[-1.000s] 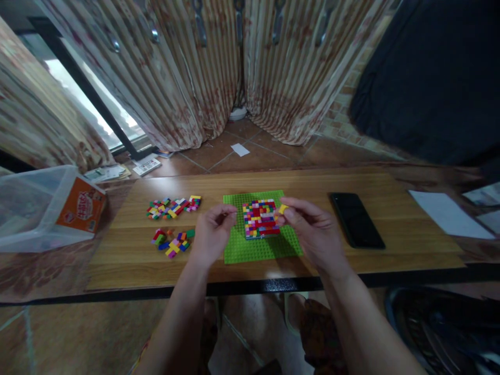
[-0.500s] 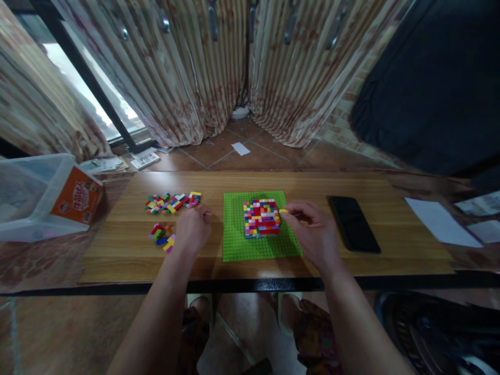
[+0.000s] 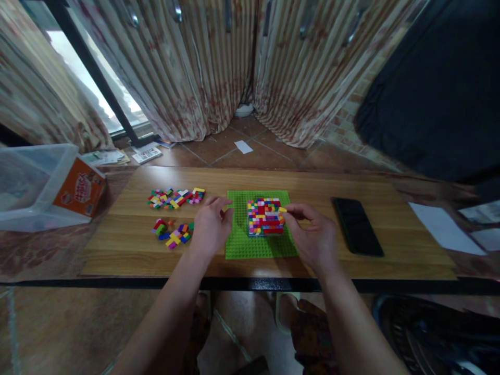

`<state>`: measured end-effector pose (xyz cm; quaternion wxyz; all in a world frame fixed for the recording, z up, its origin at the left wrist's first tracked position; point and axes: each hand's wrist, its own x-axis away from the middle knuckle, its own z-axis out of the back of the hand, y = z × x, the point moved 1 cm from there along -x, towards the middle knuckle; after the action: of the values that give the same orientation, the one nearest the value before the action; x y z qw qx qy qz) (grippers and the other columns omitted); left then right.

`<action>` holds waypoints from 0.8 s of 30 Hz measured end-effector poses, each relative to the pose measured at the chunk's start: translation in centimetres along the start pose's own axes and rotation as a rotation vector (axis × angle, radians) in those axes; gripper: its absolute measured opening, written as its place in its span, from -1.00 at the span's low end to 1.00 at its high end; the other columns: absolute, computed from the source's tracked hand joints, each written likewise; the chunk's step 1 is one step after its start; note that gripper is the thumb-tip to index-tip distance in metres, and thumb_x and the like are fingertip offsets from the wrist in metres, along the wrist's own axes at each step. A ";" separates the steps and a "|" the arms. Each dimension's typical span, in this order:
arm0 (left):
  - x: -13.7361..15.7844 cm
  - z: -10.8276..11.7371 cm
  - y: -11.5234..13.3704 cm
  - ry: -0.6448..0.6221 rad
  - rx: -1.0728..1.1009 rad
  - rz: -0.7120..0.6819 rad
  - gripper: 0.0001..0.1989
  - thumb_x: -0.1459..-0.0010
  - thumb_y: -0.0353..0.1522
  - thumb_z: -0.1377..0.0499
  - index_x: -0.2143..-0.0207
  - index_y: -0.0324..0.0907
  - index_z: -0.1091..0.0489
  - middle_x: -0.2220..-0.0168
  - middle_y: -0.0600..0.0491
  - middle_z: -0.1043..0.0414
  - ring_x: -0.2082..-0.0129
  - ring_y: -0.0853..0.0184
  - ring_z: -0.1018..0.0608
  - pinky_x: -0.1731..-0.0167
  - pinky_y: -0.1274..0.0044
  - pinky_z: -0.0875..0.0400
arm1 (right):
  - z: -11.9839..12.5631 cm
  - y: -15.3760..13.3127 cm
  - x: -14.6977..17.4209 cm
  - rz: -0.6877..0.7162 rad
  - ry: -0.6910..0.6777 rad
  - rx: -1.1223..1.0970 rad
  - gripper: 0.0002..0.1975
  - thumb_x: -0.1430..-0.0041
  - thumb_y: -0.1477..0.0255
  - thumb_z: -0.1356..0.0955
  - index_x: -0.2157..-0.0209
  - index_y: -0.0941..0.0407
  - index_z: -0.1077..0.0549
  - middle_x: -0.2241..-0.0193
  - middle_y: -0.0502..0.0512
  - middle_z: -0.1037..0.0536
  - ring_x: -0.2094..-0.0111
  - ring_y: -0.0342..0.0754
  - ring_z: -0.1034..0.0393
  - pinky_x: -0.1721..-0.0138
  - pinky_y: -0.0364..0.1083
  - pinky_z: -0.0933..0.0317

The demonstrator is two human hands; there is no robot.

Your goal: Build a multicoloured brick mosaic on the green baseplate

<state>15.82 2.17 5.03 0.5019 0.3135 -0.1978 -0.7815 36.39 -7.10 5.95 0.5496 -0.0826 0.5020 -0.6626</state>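
A block of many-coloured toy bricks [image 3: 265, 216] stands on a green studded baseplate [image 3: 242, 249] in the middle of the table. My right hand [image 3: 312, 229] pinches a small yellow brick [image 3: 282, 210] at the right edge of that block; whether it touches the block I cannot tell. Over the left edge of the baseplate is my left hand [image 3: 214, 221], its thumb and fingers apart and nothing seen between them. Loose bricks lie to its left in two groups, a far pile [image 3: 175, 198] and a nearer pile [image 3: 174, 234].
A black phone [image 3: 357, 226] lies right of my right hand. Beyond the table's left end stands a clear plastic bin [image 3: 35, 192] with an orange label. White paper [image 3: 445, 226] is at the right end. Curtains [image 3: 187, 78] hang behind the wooden table [image 3: 128, 255].
My left hand has moved right, from beside the loose bricks to the baseplate's edge, and its fingers have opened. My right hand keeps the yellow brick near the block. The view has shifted slightly.
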 end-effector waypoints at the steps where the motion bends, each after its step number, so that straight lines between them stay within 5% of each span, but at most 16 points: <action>1: 0.1 -0.1 0.2 0.001 0.030 -0.016 -0.79 -0.18 -0.41 -0.10 0.19 -0.20 -0.51 0.23 -0.01 -0.50 0.47 0.40 -0.50 0.34 0.51 -0.46 | 0.1 0.0 0.0 0.002 0.014 0.010 -0.86 -0.17 0.33 -0.38 0.30 0.08 -0.57 0.37 0.05 -0.62 0.34 -0.03 -0.49 0.24 -0.05 -0.35; 6: 0.7 -0.6 1.5 -0.006 0.131 -0.070 -0.81 -0.20 -0.43 -0.12 0.19 -0.18 -0.51 0.19 -0.01 -0.50 0.43 0.41 -0.52 0.30 0.50 -0.48 | 0.2 -0.1 -0.3 0.039 0.017 0.027 -0.87 -0.19 0.35 -0.37 0.31 0.08 -0.54 0.34 0.07 -0.59 0.27 -0.01 -0.48 0.18 -0.01 -0.34; 12: 1.5 -0.8 3.3 -0.009 0.162 -0.206 -0.83 -0.20 -0.39 -0.16 0.18 -0.13 -0.52 -0.02 -0.07 -0.44 -0.03 0.22 -0.48 -0.08 0.30 -0.39 | -1.2 -0.5 0.2 0.047 0.038 0.042 -0.92 -0.15 0.37 -0.40 0.35 0.06 -0.53 0.13 0.14 -0.51 0.05 0.05 -0.42 -0.03 0.10 -0.26; 16: 2.0 -1.2 4.3 -0.105 0.099 -0.265 -0.79 -0.24 -0.37 -0.12 0.13 -0.11 -0.52 -0.17 -0.10 -0.32 -0.20 0.11 -0.35 -0.15 0.16 -0.28 | -1.9 -0.6 0.8 0.005 0.051 0.105 -0.92 -0.15 0.37 -0.39 0.37 0.06 -0.53 0.08 0.18 -0.48 -0.01 0.10 -0.37 -0.07 0.16 -0.23; 24: 2.4 -2.3 4.9 -0.166 0.081 -0.263 -0.72 -0.30 -0.36 -0.03 0.09 -0.14 -0.52 -0.26 -0.11 -0.22 -0.26 0.09 -0.27 -0.18 0.16 -0.25 | -2.5 -0.3 1.3 -0.086 0.084 0.153 -0.91 -0.11 0.38 -0.39 0.39 0.09 -0.54 0.05 0.23 -0.46 -0.03 0.14 -0.35 -0.08 0.18 -0.19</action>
<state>19.90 -2.03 5.68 0.3641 0.2911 -0.2271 -0.8551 34.04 -6.80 4.42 0.5036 -0.0339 0.4685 -0.7250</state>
